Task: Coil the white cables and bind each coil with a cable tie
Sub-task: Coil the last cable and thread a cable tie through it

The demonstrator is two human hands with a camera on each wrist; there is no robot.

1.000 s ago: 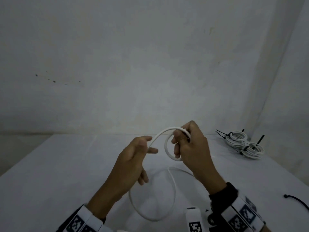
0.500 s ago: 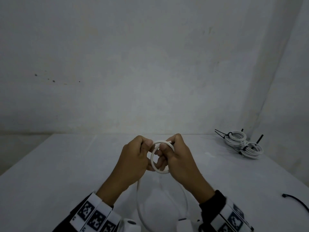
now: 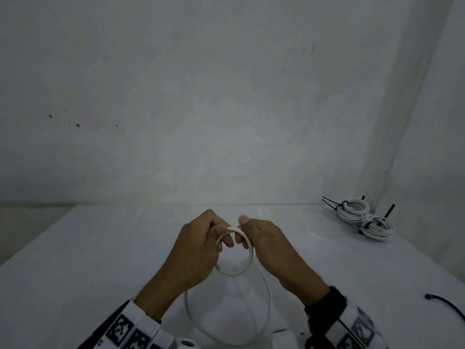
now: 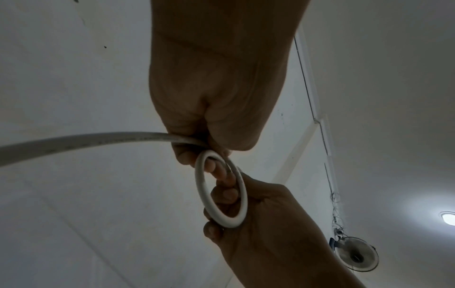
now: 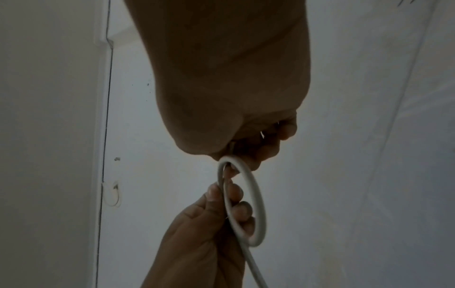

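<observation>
Both hands hold a white cable (image 3: 247,263) above the white table (image 3: 75,260), wound into a small ring. My left hand (image 3: 201,245) grips the ring's left side with curled fingers; the slack leaves it and hangs in a wide loop (image 3: 268,298) toward me. My right hand (image 3: 264,240) pinches the ring's top right, thumb on top. The left wrist view shows the ring (image 4: 221,191) between the left hand (image 4: 216,124) and the right hand (image 4: 258,224). From the right wrist, the ring (image 5: 246,204) hangs below the right hand (image 5: 234,117), with left fingers (image 5: 236,194) through it.
Two bound white coils (image 3: 364,220) with black ties lie at the table's back right near the wall corner. A loose black cable tie (image 3: 445,306) lies at the right edge. White devices (image 3: 284,338) sit at the near edge between my forearms.
The hands came together from apart, closing the cable's open arc into a small ring. The ring now sits lower and nearer to me, with both hands gripping it.
</observation>
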